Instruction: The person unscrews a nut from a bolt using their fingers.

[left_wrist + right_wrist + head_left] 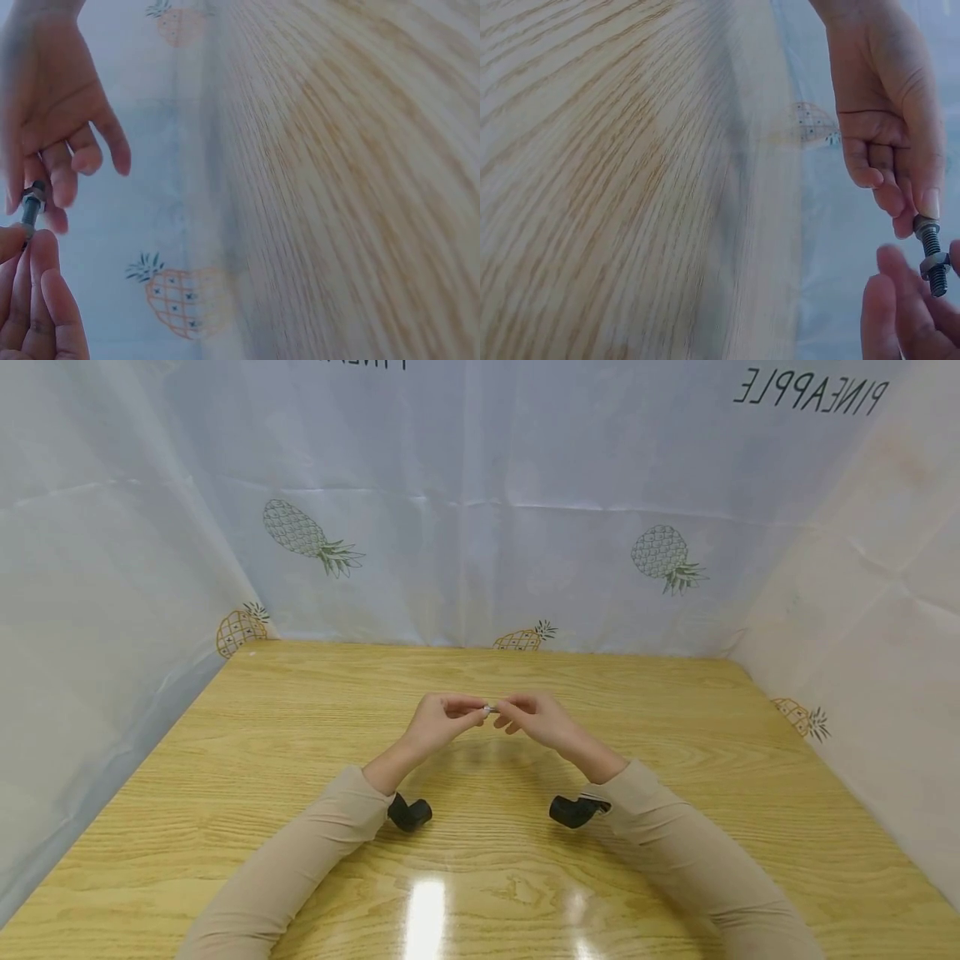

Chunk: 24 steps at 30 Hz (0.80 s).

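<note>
Bolt [931, 241] partly hidden by left hand [442, 720], nut [934, 265] perhaps against right hand [543, 722]

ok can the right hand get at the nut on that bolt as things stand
Probably yes: the left hand pinches the bolt near one end, leaving the nut exposed further along, and the right hand is close beside it with nothing visibly blocking.

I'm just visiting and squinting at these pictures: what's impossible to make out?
- Bolt head: right wrist view, partly covered by the left hand, so its full shape is hidden.
- Right hand: right wrist view, cut off by the right and bottom edges; its grip on the nut is unclear.
- Bolt thread: head view, too small.
- Upper-left lettering: head view, cut by the top edge.
</note>
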{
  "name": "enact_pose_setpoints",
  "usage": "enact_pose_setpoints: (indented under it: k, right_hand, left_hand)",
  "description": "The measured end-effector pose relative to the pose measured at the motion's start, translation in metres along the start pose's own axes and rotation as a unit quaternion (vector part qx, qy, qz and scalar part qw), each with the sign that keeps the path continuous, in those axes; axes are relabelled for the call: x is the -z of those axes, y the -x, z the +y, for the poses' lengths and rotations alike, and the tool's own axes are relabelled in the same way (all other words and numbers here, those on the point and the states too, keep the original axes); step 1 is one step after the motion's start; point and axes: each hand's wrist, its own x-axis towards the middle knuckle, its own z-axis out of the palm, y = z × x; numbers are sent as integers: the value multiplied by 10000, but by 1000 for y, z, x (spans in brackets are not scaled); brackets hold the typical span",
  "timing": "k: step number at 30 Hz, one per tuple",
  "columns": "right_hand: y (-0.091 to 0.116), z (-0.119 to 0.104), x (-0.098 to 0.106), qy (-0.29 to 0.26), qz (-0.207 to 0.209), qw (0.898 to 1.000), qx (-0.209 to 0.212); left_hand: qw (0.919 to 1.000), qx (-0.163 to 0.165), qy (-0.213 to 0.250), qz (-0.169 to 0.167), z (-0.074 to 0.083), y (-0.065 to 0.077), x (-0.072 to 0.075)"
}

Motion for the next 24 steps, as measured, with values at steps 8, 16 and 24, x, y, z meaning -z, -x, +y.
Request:
enact_pose_setpoints:
  k: [8, 16, 24]
  right_hand:
    - [0, 0, -2, 14, 220, 9995, 232]
    - [-1, 2, 0, -29, 123, 9999, 103]
    - [-2, 5, 0, -235, 144, 9992, 273]
  left_hand:
    - [10000, -97, -18, 4, 0, 0, 0]
    - [9999, -152, -30, 2, 2, 1, 1]
    - [9999, -139, -15, -18, 2, 2, 1]
